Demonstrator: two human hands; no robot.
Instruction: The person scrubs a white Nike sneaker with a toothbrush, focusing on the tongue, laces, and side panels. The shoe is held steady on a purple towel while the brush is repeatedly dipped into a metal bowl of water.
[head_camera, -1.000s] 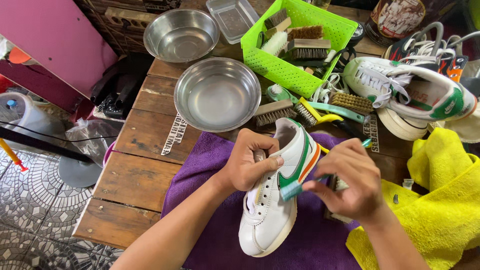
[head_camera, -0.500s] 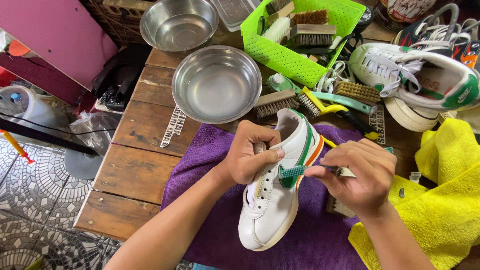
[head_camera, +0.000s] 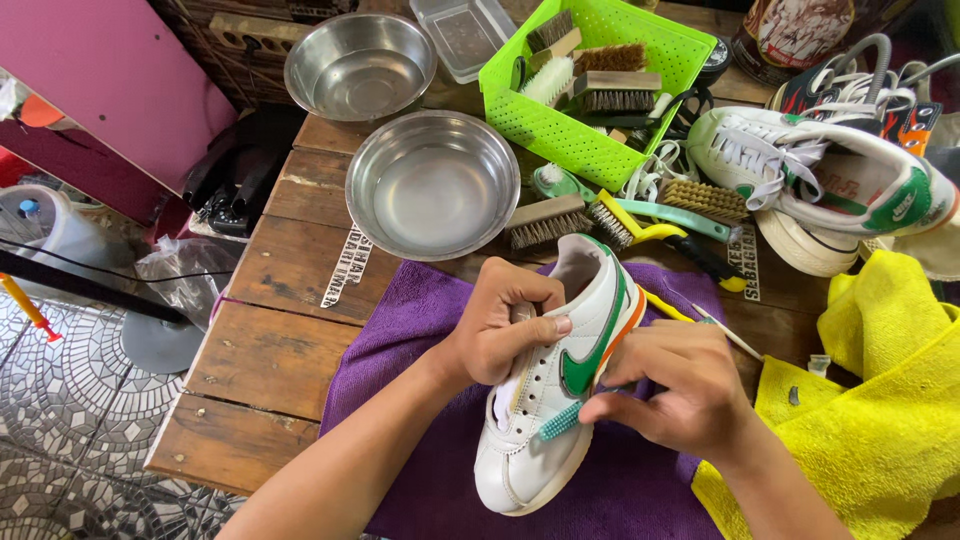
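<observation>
A white sneaker (head_camera: 545, 420) with a green side mark and orange edging lies on a purple cloth (head_camera: 430, 330), toe toward me. My left hand (head_camera: 505, 320) grips it across the tongue and lacing area. My right hand (head_camera: 675, 390) holds a small teal brush (head_camera: 560, 420), its bristle head pressed against the sneaker's side just below the green mark.
Two steel bowls (head_camera: 432, 185) (head_camera: 360, 65) stand on the wooden table (head_camera: 270, 350). A green basket (head_camera: 560, 125) holds several brushes. Loose brushes (head_camera: 545, 222) (head_camera: 700, 200) lie beside it. A second sneaker (head_camera: 830, 180) rests at right above a yellow cloth (head_camera: 880, 390). Table edge is at left.
The view has shifted and come closer. My right hand has moved the brush slightly forward along the sneaker's side. My left hand keeps its grip.
</observation>
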